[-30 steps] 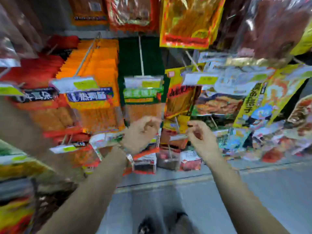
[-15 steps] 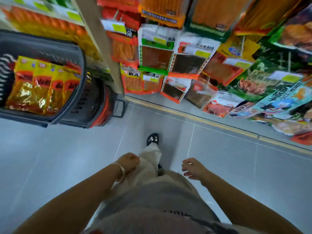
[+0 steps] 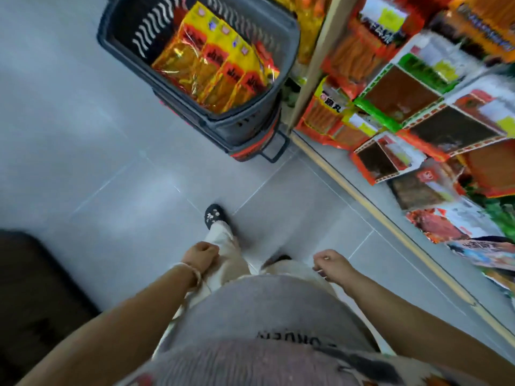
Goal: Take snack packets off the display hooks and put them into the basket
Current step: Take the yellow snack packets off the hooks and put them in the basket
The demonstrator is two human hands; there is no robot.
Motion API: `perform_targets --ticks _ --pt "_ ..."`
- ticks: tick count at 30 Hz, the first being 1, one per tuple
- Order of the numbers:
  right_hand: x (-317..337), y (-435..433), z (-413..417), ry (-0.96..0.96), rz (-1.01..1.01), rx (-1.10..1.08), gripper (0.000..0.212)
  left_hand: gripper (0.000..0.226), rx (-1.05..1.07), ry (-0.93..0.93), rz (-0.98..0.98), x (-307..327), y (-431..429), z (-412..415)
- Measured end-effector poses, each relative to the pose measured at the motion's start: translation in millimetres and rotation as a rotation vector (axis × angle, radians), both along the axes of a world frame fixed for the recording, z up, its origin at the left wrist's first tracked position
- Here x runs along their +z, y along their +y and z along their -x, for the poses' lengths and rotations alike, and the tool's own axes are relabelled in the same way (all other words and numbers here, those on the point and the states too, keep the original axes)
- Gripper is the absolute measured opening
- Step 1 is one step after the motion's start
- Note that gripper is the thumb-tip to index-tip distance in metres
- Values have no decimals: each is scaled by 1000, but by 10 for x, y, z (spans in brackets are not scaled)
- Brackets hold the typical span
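Note:
A dark grey basket [image 3: 242,131] with a red base stands on the floor at the top centre, against the end of the display. Several yellow and red snack packets [image 3: 211,65] lie inside it. More snack packets [image 3: 404,90] in orange, green and red hang on hooks along the right. My left hand [image 3: 200,253], with a bracelet at the wrist, hangs by my left leg, loosely curled and holding nothing. My right hand [image 3: 330,261] hangs by my right side, also loosely curled and holding nothing. Both hands are well short of the basket and the hooks.
Grey floor tiles [image 3: 111,162] lie between me and the basket. A yellow strip [image 3: 376,213] marks the foot of the display on the right. A dark object [image 3: 33,288] fills the lower left corner. My black shoe [image 3: 213,215] is stepped forward.
A second ago both hands were raised at the hooks among the packets. They have dropped to my sides with nothing in them, and the view has swung down towards the floor and the basket.

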State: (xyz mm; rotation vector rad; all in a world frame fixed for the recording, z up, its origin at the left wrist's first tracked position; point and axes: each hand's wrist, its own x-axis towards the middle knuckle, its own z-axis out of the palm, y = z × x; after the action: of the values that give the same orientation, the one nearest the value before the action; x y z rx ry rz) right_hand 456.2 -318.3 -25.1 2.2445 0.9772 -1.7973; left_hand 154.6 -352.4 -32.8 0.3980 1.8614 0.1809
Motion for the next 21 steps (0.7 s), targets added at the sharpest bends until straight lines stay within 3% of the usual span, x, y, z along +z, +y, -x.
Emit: perform_targets --ticks 6,12,21 --pt "47 848 1069 69 -51 -49 12 8 100 -71 11 20 540 893" --pt "139 1573 2040 217 -184 -65 10 11 110 9 -85 127 1320 1740" --pt "154 3036 2562 273 -339 -83 9 15 215 -90 -229 215 2417 1895"
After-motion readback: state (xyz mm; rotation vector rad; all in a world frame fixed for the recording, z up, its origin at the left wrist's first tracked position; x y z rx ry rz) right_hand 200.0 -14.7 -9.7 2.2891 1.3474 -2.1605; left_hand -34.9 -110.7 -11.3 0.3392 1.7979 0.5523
